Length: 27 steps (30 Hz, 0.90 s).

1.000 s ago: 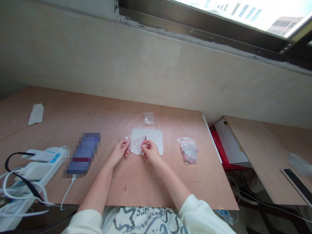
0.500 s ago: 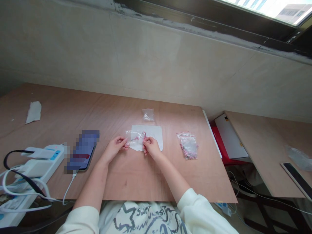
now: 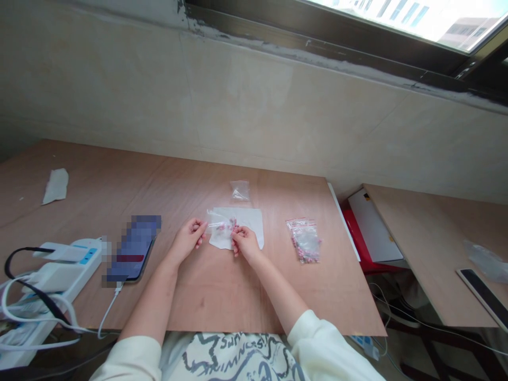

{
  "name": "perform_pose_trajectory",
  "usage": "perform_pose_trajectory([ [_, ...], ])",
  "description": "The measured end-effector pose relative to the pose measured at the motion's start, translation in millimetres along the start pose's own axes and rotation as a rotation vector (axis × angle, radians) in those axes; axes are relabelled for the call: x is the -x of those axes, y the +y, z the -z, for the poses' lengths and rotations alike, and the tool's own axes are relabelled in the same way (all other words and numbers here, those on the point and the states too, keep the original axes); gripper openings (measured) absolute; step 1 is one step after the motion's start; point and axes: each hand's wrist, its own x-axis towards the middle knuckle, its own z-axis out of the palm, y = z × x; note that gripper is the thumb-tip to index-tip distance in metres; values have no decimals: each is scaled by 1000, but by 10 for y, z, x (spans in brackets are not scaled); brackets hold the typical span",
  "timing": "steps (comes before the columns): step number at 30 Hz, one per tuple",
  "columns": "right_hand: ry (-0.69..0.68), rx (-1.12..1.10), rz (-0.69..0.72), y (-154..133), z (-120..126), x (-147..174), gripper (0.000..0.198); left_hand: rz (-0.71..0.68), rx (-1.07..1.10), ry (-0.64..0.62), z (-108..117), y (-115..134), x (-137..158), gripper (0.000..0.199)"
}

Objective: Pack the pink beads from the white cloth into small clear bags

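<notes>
Between my two hands is a small clear plastic bag (image 3: 220, 225) with small pink and red pieces in it, too small to name. My left hand (image 3: 189, 236) pinches the bag's left end. The fingers of my right hand (image 3: 244, 241) are closed on its right end, where a pink-red part sticks up. Under the bag lies a sheet of white paper (image 3: 254, 221) on the wooden table (image 3: 222, 296). Just beyond the paper rests another small clear bag (image 3: 240, 190). To the right, a clear zip bag (image 3: 305, 239) holds similar pink pieces.
A phone (image 3: 135, 248) with a white charging cable lies to the left. Beside it is a white power strip (image 3: 75, 280) with tangled cables. A torn paper piece (image 3: 55, 186) lies at the far left. Another table (image 3: 440, 238) stands to the right, past a gap.
My left fingers have shifted slightly on the bag, which looks flatter and a little more stretched. My right hand keeps its pinch. The whole view has shifted slightly.
</notes>
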Motion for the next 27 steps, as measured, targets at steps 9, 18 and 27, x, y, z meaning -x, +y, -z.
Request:
perform_pose_trajectory([
  [9, 18, -25, -9, -3, 1, 3, 16, -34, -80, 40, 9, 81, -49, 31],
  [18, 11, -58, -4, 11, 10, -6, 13, -41, -74, 63, 22, 172, -80, 32],
  [27, 3, -55, -2, -8, 9, 12, 15, -35, -57, 34, -10, 164, -90, 32],
])
